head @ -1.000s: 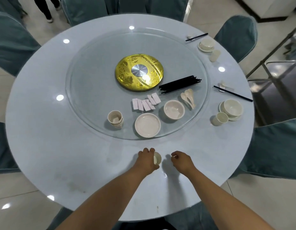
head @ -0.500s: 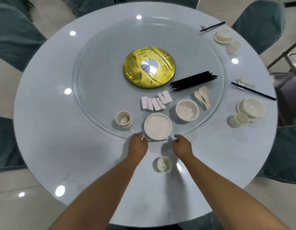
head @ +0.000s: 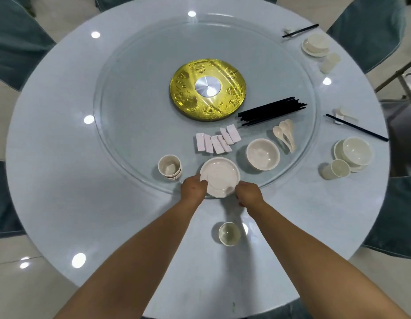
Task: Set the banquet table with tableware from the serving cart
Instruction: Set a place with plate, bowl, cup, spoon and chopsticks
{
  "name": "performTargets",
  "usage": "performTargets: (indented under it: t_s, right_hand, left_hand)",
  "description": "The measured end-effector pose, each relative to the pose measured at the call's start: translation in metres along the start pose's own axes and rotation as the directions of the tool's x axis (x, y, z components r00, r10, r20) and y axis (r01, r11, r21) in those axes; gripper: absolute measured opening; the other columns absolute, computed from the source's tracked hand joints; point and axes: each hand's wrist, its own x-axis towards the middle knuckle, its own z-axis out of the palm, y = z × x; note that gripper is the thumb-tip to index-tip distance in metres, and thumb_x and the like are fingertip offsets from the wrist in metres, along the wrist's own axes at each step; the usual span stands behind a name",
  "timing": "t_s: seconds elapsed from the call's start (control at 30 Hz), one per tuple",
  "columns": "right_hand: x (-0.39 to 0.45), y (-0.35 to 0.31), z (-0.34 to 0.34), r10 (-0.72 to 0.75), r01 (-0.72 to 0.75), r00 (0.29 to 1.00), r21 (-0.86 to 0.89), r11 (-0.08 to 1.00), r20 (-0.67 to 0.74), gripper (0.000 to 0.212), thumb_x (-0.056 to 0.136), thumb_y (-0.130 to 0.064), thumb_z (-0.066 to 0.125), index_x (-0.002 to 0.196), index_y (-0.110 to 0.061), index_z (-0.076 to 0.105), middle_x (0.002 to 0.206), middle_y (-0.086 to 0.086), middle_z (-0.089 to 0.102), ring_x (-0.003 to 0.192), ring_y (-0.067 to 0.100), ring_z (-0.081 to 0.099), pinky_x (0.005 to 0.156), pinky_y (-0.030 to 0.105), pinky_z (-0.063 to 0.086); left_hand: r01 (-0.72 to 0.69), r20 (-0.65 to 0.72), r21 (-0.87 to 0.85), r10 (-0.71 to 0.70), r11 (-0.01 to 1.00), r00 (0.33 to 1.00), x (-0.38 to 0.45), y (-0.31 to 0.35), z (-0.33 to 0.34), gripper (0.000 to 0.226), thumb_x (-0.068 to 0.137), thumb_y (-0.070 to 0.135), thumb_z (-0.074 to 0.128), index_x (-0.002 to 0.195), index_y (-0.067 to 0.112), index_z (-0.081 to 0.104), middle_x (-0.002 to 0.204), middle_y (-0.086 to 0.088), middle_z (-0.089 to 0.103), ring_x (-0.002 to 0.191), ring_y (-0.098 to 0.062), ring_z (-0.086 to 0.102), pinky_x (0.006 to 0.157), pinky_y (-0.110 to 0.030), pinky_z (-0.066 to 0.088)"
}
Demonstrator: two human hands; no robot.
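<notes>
Left hand (head: 193, 188): your fingers grip the plate (head: 219, 176) rim at its 8 o'clock edge.
Right hand (head: 248, 193): your fingers hold the same rim at 4 o'clock.
Plate: sits at the 6 o'clock edge of the glass turntable (head: 135, 107).
Cup (head: 229, 233): stands alone on the table (head: 61, 203), at 6 o'clock from the plate, between your forearms.
Stacked cups (head: 169, 167): at 9 o'clock, just beside the plate.
Bowl (head: 262, 153): at 2 o'clock from the plate.
</notes>
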Motion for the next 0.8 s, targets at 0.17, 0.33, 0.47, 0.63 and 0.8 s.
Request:
performTargets:
  t_s: [0.17,0.33,0.47,0.63,0.8]
  right_hand:
    - [0.006,0.001,-0.002,-0.044,0.038,0.999,-0.189,0.981,-0.028,0.024,0.088,-0.013,0.047,0.065,-0.013,0.054,0.071,0.004,0.055,0.075,0.025,0.051,0.069,0.028,0.037]
    - [0.002,0.007,0.002,-0.117,0.1,0.973,-0.089,0.991,-0.2,0.025,0.088,-0.013,0.05,0.065,-0.006,0.057,0.066,0.01,0.054,0.068,0.029,0.048,0.059,0.033,0.039]
    - [-0.008,0.014,-0.011,-0.041,0.079,0.967,0.142,0.987,-0.252,0.016,0.089,-0.017,0.061,0.099,-0.008,0.069,0.097,0.006,0.071,0.092,0.025,0.066,0.09,0.039,0.053]
    - [-0.031,0.045,-0.042,-0.006,0.066,0.967,0.227,0.972,-0.255,0.019,0.086,-0.016,0.061,0.102,-0.012,0.071,0.099,0.007,0.073,0.093,0.028,0.068,0.092,0.043,0.053]
    - [-0.06,0.087,-0.087,0.081,-0.003,0.946,0.24,0.971,-0.314,0.009,0.084,-0.015,0.06,0.081,-0.014,0.068,0.072,0.005,0.072,0.081,0.027,0.069,0.086,0.044,0.055]
  left_hand:
    - [-0.078,-0.122,-0.013,0.075,0.997,0.99,-0.005,0.002,-0.001,0.035,0.091,0.02,0.058,0.123,0.009,0.068,0.122,-0.011,0.068,0.115,-0.025,0.062,0.098,-0.026,0.044]
    - [-0.125,-0.232,-0.092,0.101,0.988,0.968,-0.014,0.008,0.0,0.016,0.088,0.021,0.068,0.097,0.009,0.068,0.086,0.001,0.067,0.084,-0.016,0.062,0.08,-0.023,0.045]
    - [-0.06,-0.217,-0.134,0.029,0.989,0.976,-0.028,0.014,0.006,0.016,0.086,0.02,0.068,0.1,0.011,0.065,0.088,0.0,0.069,0.09,-0.022,0.067,0.086,-0.031,0.053]
    - [-0.101,-0.104,-0.051,0.095,0.994,0.99,-0.051,0.022,0.025,0.018,0.083,0.018,0.067,0.099,0.012,0.071,0.094,-0.006,0.074,0.092,-0.027,0.069,0.092,-0.037,0.054]
    - [-0.221,0.027,0.124,0.219,0.967,0.975,-0.083,0.043,0.065,0.016,0.085,0.018,0.065,0.092,0.008,0.075,0.091,-0.007,0.074,0.092,-0.025,0.066,0.081,-0.026,0.049]
